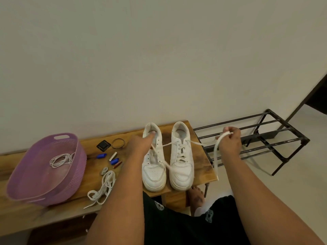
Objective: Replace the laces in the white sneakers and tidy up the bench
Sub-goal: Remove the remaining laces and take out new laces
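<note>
The wooden surface point(88, 174) runs left from its right edge, where a black metal shoe rack point(256, 138) stands on the floor. A purple basket point(35, 174) overhangs the near edge. Two white sneakers point(180, 156) sit by the right edge; bare wood shows behind them. The left hand point(139, 145) rests on the left sneaker's collar, fingers extended. The right hand point(230, 140) pinches a white lace point(215, 152) beyond the edge. A loose lace pile point(104, 188) lies near the front edge
</note>
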